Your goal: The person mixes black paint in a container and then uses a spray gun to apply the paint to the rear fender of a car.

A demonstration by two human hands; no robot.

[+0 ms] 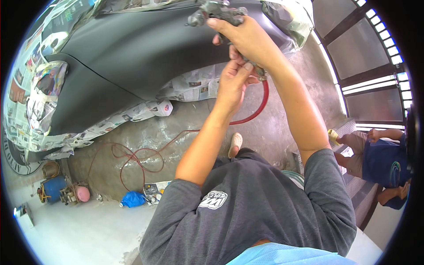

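A paint-spattered spray gun [223,13] is gripped by my right hand [254,39], its head at the top edge of the view. My left hand [233,84] pinches the lower end of the gun's handle, close to the fitting where a red air hose [266,95] joins. What exactly lies between the left fingertips is partly hidden. Behind both hands spreads a matte dark grey car body panel [137,42]. Newspaper masking [194,85] covers its lower edge and wheel opening.
The hose loops across the concrete floor [185,145] to the left. A blue tank [54,189], a pink round object [82,193] and a blue plastic bag [133,199] are at lower left. Another person [384,161] is at the right, by metal-framed panels [369,53].
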